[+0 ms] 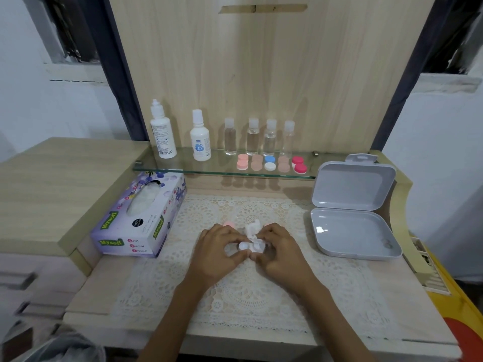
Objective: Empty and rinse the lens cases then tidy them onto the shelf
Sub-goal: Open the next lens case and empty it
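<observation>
Currently held: a white lens case (245,246), just above the lace mat (235,296) at the middle of the desk, between the two hands.
Left hand (219,249): fingers curled, thumb and fingertips pinching the left end of the white lens case.
Right hand (279,246): fingers curled and bunched together, pinching a crumpled tissue (252,229) against the right part of the case; the loose end of the tissue sticks up behind the fingers.
Pink cap (229,223): on the mat just behind the left hand, partly hidden by it.
Glass shelf (183,169): runs along the back panel, above the desk surface.
Row of lens cases (270,163): five pairs on the right half of the shelf, side by side: pale pink, beige, blue with white, beige, deep pink.
Clear bottles (252,138): four, upright, capped, directly behind the row of cases.
White solution bottles (163,134): two, upright, at the left end of the shelf.
Tissue box (141,215): purple, lying to the left of the mat, a tissue showing in its slot.
Grey plastic box (352,231): to the right of the mat, lid raised and leaning back.
</observation>
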The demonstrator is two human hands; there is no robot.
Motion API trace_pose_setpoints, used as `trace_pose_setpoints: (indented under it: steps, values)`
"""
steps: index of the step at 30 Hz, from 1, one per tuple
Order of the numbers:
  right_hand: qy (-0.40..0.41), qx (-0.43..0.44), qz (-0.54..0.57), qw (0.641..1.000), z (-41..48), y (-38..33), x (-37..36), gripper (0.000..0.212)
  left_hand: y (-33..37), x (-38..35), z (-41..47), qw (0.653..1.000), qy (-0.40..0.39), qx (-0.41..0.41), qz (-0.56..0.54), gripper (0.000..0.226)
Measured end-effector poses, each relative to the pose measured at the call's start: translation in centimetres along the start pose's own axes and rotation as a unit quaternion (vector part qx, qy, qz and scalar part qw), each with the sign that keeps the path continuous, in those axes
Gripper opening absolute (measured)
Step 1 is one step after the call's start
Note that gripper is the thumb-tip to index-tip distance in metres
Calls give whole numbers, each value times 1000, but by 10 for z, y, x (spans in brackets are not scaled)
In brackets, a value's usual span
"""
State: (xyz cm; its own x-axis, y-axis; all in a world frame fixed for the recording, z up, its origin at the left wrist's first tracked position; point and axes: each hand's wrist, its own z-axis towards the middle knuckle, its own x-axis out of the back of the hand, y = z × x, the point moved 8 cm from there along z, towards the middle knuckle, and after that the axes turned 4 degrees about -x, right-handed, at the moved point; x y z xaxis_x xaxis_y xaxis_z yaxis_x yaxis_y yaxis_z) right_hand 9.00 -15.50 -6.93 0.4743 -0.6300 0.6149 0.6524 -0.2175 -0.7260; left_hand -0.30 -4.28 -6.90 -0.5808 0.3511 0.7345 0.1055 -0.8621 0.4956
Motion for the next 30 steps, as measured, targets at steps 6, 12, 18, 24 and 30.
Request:
trace_pose_setpoints:
  steps: [6,12,18,24,30]
  values:
    - [8,5,-25,1000,1,4,2,24,2,0,0,1000,-6,-6,-5,38]
    - [-7,-20,23,1000,0,6,0,19,8,6,-1,999,12,-16,-50,29]
    - [-58,-58,143,986,1,9,-6,14,14,11,-2,996,41,-30,-80,27]
    - [-63,-100,203,972,0,12,-6,20,15,12,-3,995,45,-34,-87,26]
    - [-63,-99,206,972,0,13,-4,10,15,13,-3,994,54,-41,-82,27]
